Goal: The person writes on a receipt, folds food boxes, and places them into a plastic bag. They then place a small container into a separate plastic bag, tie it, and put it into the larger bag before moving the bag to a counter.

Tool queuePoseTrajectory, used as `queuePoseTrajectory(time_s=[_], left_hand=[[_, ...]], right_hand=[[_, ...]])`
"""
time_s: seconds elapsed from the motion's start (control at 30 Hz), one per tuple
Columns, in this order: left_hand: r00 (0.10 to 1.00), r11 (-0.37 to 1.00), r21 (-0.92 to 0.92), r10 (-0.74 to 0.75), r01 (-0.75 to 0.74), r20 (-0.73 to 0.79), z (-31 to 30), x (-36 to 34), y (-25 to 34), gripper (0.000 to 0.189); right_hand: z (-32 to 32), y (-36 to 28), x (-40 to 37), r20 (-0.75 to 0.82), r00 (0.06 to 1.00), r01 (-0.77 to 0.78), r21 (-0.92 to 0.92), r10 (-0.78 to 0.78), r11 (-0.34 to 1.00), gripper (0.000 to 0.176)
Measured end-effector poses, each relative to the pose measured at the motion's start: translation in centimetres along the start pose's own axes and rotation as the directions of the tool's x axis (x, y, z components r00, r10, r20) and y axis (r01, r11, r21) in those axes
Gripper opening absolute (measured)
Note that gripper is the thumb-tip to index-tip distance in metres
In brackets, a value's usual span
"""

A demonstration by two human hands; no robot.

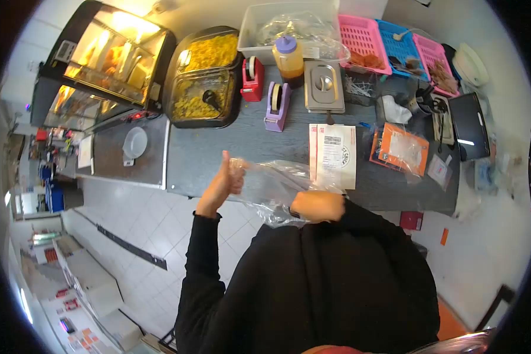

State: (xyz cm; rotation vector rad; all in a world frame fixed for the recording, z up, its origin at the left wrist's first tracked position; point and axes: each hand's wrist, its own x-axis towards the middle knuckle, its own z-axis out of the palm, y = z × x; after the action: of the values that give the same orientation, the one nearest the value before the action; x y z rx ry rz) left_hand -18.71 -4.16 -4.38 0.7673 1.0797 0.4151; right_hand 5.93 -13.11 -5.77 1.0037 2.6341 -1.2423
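Note:
A clear plastic bag point(268, 189) stretches between my two hands over the front edge of the dark table. My left hand point(227, 179) is closed on the bag's left end, with the thumb pointing up. At the other end my right hand point(318, 206) is a blurred fist close to my body, closed on the plastic. Printed paper sheets point(333, 154) lie just beyond my right hand, partly touching the bag's edge in view.
Behind stand a purple tape dispenser point(277, 106), a red one point(252, 79), a sauce bottle point(288, 58), a lidded metal container point(324, 88) and food trays point(236, 106). Orange packets point(399, 149) lie at right; a heated display case point(109, 56) stands at left.

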Motion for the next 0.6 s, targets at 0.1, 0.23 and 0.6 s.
queuePoseTrajectory(time_s=[0.1, 0.23, 0.6], left_hand=[[0.961, 0.961, 0.226, -0.205, 0.161, 0.188, -0.3, 4.4, -2.1, 0.052], [0.919, 0.515, 0.804, 0.382, -0.295, 0.093, 2.0, 11.9, -10.6, 0.068], [0.88, 0.892, 0.26, 0.246, -0.369, 0.407, 9.8, 13.1, -11.0, 0.055]], right_hand=[[-3.4, -1.4, -3.3, -0.35, 0.936, 0.158, 0.517, 0.039, 0.841, 0.015], [1.7, 6.0, -7.5, -0.511, 0.152, -0.084, 0.846, 0.846, 0.526, 0.04], [8.8, 14.1, -1.0, -0.424, 0.367, 0.433, 0.866, 0.828, 0.252, 0.084]])
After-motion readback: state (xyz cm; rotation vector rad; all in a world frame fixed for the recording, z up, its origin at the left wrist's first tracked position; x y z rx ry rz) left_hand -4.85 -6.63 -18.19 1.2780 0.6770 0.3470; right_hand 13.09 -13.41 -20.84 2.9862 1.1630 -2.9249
